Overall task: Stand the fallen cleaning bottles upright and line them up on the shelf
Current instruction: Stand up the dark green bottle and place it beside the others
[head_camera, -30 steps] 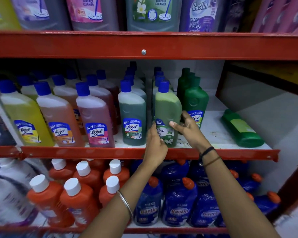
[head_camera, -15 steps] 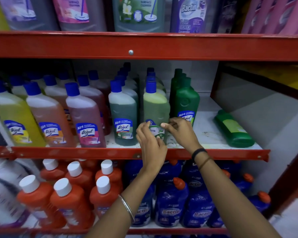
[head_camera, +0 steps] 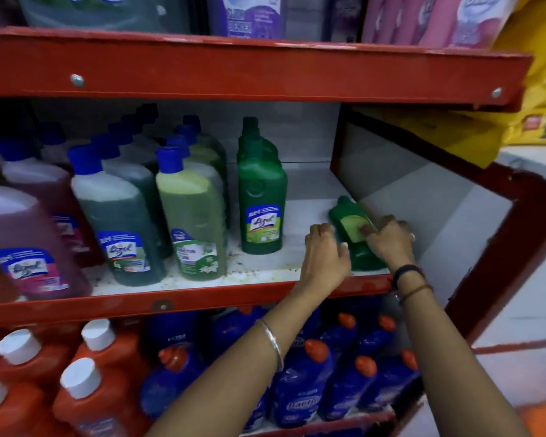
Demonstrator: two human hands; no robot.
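Both hands, left hand (head_camera: 327,253) and right hand (head_camera: 388,239), are closing on the fallen green bottle (head_camera: 353,228); I'd be tipping it up by the neck.

Fallen green bottle (head_camera: 349,216) partly behind hands (head_camera: 356,250)
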